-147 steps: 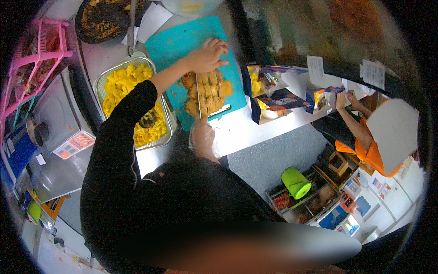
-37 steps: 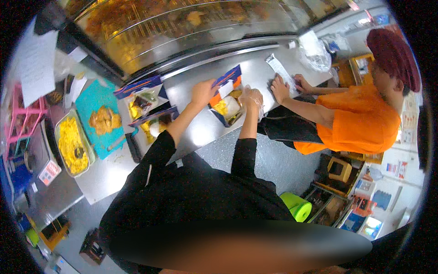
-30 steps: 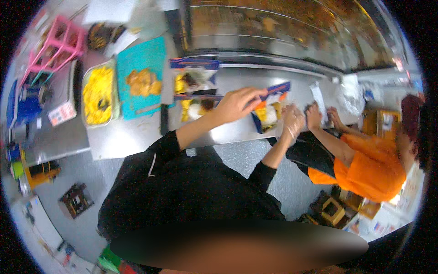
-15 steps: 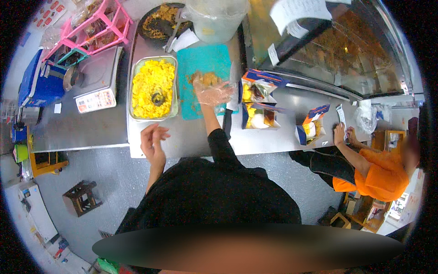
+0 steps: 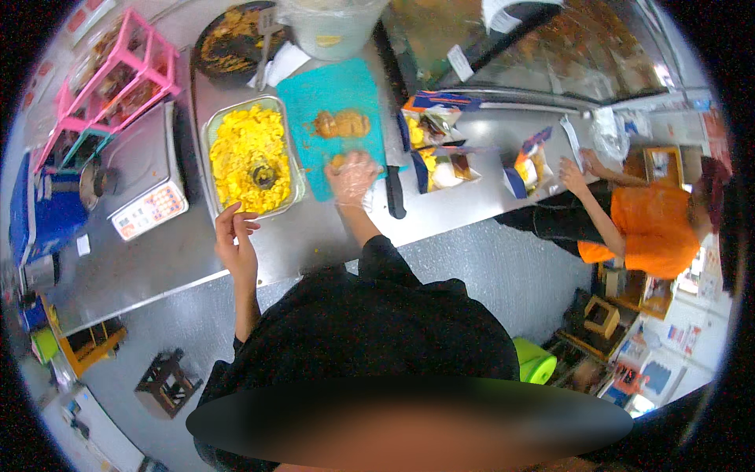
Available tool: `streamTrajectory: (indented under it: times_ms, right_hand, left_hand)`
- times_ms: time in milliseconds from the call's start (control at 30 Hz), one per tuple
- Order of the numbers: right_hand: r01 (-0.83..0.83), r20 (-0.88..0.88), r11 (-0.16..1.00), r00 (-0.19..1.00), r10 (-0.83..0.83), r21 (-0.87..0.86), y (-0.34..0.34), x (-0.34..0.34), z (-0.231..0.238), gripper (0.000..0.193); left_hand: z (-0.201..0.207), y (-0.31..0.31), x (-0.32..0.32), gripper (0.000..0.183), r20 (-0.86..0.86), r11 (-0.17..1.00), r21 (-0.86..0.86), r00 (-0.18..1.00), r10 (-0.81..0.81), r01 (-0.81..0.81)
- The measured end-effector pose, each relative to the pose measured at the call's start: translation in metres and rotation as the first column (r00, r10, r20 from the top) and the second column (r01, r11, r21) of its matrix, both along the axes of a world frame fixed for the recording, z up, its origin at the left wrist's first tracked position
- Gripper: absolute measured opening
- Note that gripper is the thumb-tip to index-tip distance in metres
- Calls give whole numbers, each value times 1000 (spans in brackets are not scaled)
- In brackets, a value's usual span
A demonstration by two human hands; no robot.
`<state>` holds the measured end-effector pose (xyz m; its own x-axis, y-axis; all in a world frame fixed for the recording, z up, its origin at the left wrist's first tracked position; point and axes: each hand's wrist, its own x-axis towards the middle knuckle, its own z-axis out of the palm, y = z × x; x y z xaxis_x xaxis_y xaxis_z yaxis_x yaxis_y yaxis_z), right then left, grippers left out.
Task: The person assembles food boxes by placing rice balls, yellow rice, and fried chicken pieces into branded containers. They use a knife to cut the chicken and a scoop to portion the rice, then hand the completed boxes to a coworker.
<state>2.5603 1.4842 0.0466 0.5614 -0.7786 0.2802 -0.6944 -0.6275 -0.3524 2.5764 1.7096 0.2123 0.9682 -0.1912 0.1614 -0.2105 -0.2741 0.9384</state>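
Turquoise cutting board [image 5: 314, 90] noted on the metal desk [image 5: 307, 230], bearing browned food pieces [image 5: 344, 123] near its middle. We find the gloved right hand [image 5: 353, 177] low on the board, a small yellowish-brown bit at its fingertips; we cannot tell whether its grip is closed on it. Our left hand [image 5: 236, 240] is empty, grip released, fingers loosely bent beside the near edge of the tray [image 5: 298, 177] of yellow chunks [image 5: 244, 149]. We record a black knife handle [image 5: 395, 193] right of the board.
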Motion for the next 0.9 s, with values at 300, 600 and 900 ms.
streamTrajectory:
  times_ms: [300,600,900]
  right_hand:
    - [-276,260,912,945,200,304,-32,-53,42,26]
    - [47,405,531,593,-696,846,-224,-214,68,28]
    - [-61,-40,820,994,102,569,-250,-182,71,44]
  left_hand:
    - [-21,-102,-2,23,-140,921,89,920,-367,380]
    - [-29,-344,-61,49,439,656,480,489,-754,582]
    - [-65,-418,-35,34,-129,304,655,498,-857,692]
